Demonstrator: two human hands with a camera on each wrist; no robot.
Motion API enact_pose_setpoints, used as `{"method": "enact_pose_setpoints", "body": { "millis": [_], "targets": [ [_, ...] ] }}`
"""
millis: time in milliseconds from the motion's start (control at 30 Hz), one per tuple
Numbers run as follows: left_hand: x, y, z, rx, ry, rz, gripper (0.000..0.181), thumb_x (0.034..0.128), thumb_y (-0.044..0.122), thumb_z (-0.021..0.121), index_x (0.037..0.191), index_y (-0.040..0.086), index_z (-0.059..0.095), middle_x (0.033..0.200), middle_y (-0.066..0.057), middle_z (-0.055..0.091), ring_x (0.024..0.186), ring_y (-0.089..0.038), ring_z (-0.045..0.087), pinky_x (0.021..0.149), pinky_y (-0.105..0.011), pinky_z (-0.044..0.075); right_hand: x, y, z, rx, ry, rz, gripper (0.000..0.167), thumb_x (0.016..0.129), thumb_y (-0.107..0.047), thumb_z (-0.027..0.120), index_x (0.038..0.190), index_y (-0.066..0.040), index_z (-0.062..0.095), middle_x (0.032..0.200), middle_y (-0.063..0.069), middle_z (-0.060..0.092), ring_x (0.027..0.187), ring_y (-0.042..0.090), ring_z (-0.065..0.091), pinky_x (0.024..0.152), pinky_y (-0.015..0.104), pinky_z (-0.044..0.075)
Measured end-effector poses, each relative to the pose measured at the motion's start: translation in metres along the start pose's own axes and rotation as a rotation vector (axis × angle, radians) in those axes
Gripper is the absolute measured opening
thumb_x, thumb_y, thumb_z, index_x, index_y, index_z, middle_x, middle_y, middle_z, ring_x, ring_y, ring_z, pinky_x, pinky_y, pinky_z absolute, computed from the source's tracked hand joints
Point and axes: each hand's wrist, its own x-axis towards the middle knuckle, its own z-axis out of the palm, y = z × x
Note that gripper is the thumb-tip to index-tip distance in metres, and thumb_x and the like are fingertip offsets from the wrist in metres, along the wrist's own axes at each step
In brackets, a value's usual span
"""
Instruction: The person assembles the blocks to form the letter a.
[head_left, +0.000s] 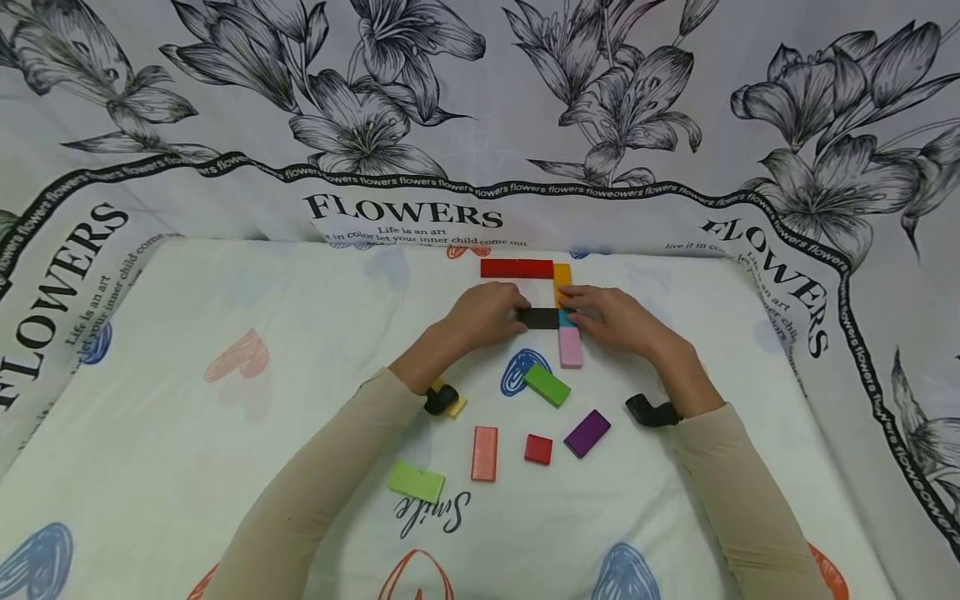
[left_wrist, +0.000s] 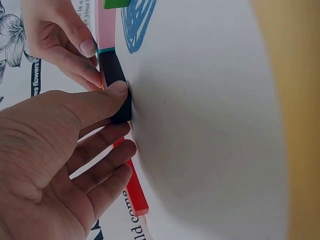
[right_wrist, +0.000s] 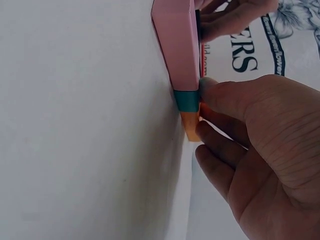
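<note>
Near the far side of the table, my left hand (head_left: 487, 315) pinches the left end of a black block (head_left: 538, 318) between thumb and fingers. My right hand (head_left: 618, 317) is at the other end, its thumb touching a small teal block (right_wrist: 187, 101) and its fingertips against an orange block (head_left: 562, 273). The black block's right end meets the teal one. A pink block (head_left: 570, 347) adjoins the teal block on the near side, and the orange block continues on the far side. From the orange block's far end, a red bar (head_left: 517, 268) runs left.
Loose on the heart-printed cloth (head_left: 315, 433) nearer me lie a green block (head_left: 547, 385), a purple block (head_left: 587, 433), a small red block (head_left: 538, 449), an orange-pink block (head_left: 484, 454) and a lime block (head_left: 417, 482). A yellow block (head_left: 456, 407) is partly hidden by the left wrist's black strap.
</note>
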Motion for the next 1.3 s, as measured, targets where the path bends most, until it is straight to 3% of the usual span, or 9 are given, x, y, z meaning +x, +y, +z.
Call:
{"method": "enact_pose_setpoints", "body": {
  "millis": [300,533,800,933,1067,1300],
  "targets": [
    [0.000,0.001,0.004,-0.001,0.002,-0.010,0.044,0.0970,0.028,0.078,0.138,0.013,0.071,0.128,-0.005,0.075,0.116,-0.021,0.068,0.104,-0.034,0.057,-0.001,0.002,0.001,-0.019,-0.003,-0.016,0.042,0.107,-0.014,0.062,0.148,-0.007,0.060,0.165,0.009,0.050,0.155,0.038,0.044,0.127,0.057,0.037],
    [-0.009,-0.003,-0.005,-0.036,-0.007,-0.025,0.052,0.0977,0.033,0.077,0.145,0.015,0.066,0.133,-0.005,0.072,0.123,-0.021,0.066,0.108,-0.038,0.056,-0.001,0.000,-0.001,-0.035,-0.003,-0.021,0.042,0.107,-0.013,0.062,0.147,-0.006,0.061,0.164,0.010,0.050,0.154,0.039,0.044,0.127,0.059,0.036],
    [-0.034,-0.010,-0.021,-0.043,0.007,-0.035,0.050,0.0993,0.032,0.074,0.146,0.017,0.065,0.136,-0.006,0.070,0.127,-0.024,0.064,0.109,-0.043,0.056,0.001,0.001,0.001,-0.025,-0.014,0.006,0.044,0.107,-0.013,0.062,0.150,-0.008,0.059,0.166,0.010,0.048,0.156,0.039,0.041,0.128,0.060,0.034],
    [-0.049,-0.012,-0.021,-0.067,-0.002,-0.037,0.048,0.0999,0.031,0.074,0.145,0.018,0.066,0.129,-0.005,0.072,0.120,-0.023,0.066,0.104,-0.040,0.058,0.000,0.002,0.004,-0.015,-0.006,-0.011,0.043,0.107,-0.013,0.062,0.149,-0.007,0.059,0.165,0.010,0.049,0.156,0.038,0.042,0.128,0.058,0.035],
    [-0.066,-0.013,-0.019,-0.072,-0.017,-0.039,0.045,0.0999,0.032,0.074,0.142,0.018,0.068,0.131,-0.005,0.071,0.122,-0.023,0.066,0.105,-0.042,0.058,-0.002,0.002,0.005,-0.016,0.004,-0.024,0.042,0.106,-0.013,0.062,0.148,-0.006,0.060,0.164,0.010,0.050,0.155,0.038,0.043,0.128,0.058,0.036],
    [-0.097,-0.017,-0.015,-0.066,-0.016,-0.097,0.041,0.0996,0.034,0.074,0.138,0.018,0.072,0.133,-0.004,0.072,0.126,-0.024,0.066,0.107,-0.044,0.058,-0.002,0.001,0.003,-0.001,0.011,-0.017,0.042,0.106,-0.011,0.061,0.148,-0.005,0.060,0.165,0.010,0.049,0.156,0.039,0.042,0.128,0.058,0.035]
  ]
}}
